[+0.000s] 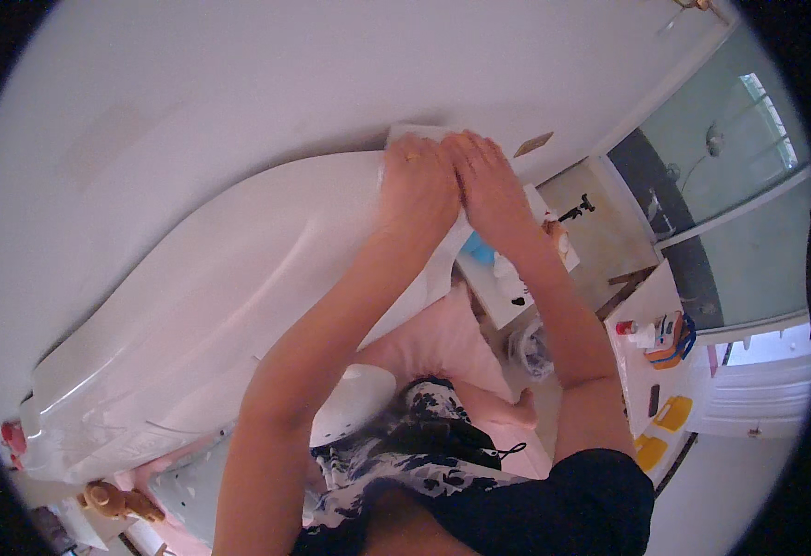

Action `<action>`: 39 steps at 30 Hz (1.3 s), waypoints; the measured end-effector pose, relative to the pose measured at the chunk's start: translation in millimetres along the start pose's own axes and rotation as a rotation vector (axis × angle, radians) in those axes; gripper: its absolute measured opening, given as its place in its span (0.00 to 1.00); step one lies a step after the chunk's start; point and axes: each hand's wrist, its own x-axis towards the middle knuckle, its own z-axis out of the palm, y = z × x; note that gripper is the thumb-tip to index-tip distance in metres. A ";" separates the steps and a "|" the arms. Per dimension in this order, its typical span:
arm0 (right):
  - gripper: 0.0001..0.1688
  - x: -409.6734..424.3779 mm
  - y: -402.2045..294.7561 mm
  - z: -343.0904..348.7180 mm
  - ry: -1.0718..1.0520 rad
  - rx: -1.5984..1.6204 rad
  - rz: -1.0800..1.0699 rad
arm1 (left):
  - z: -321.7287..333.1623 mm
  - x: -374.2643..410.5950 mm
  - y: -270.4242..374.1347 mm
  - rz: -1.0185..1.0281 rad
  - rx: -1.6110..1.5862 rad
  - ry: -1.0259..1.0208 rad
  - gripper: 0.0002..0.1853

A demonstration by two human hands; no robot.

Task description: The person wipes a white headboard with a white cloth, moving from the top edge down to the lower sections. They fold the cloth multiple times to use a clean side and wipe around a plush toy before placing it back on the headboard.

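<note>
A long white headboard (259, 236) with a curved top and a glossy surface stands along the wall in front of me. Both my hands are at its upper right end, side by side and touching. My left hand (419, 184) has its fingers bent over the top edge. Beside it my right hand (489, 181) also curls over that corner. A pale flat piece (409, 130) shows behind my fingers; whether it is cloth or part of the headboard I cannot tell. Below, pink bedding (440, 326) lies under my bent leg, next to a rounded white object (360, 396).
A white bedside table (499, 306) holds a blue item (478, 248). A plastic-lined bin (534, 351) stands on the floor nearby. To the right are a white desk (631, 368), yellow chairs (673, 413) and a glass partition (725, 174). A brown plush toy (110, 500) lies lower left.
</note>
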 end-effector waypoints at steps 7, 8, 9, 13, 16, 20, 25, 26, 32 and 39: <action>0.27 -13.4 19.4 7.8 0.069 0.143 0.253 | 39.0 31.0 22.9 0.028 -0.049 0.320 0.18; 0.27 -15.8 17.0 6.0 0.074 0.166 0.304 | 41.6 33.9 25.3 0.050 -0.066 0.349 0.19; 0.25 -18.6 17.4 5.3 0.068 0.161 0.337 | 41.3 36.9 27.2 0.074 -0.078 0.383 0.19; 0.22 -29.6 9.8 -15.8 -0.146 0.096 0.488 | 36.7 34.7 28.9 0.278 -0.123 0.388 0.18; 0.20 -50.5 -0.8 -50.8 -0.475 0.028 0.500 | 14.6 8.9 37.3 0.352 -0.384 0.037 0.18; 0.17 -93.6 24.5 -70.6 -0.557 0.455 0.506 | 24.3 -31.3 55.9 0.295 -0.879 -0.392 0.20; 0.23 -64.3 -5.2 -109.9 -0.633 1.264 1.004 | 10.8 -82.8 -10.6 -0.349 -2.391 -0.892 0.43; 0.24 -62.9 -6.7 -114.1 -0.749 1.379 1.037 | 7.1 -91.5 -15.8 -0.339 -2.447 -0.840 0.41; 0.26 -75.1 -30.1 -98.1 -0.329 1.612 1.308 | 6.8 -127.2 -28.1 -0.221 -2.578 -0.501 0.32; 0.25 -84.3 -53.0 -97.4 -0.310 1.419 0.913 | -7.2 -142.6 -20.4 -0.563 -2.399 -0.189 0.18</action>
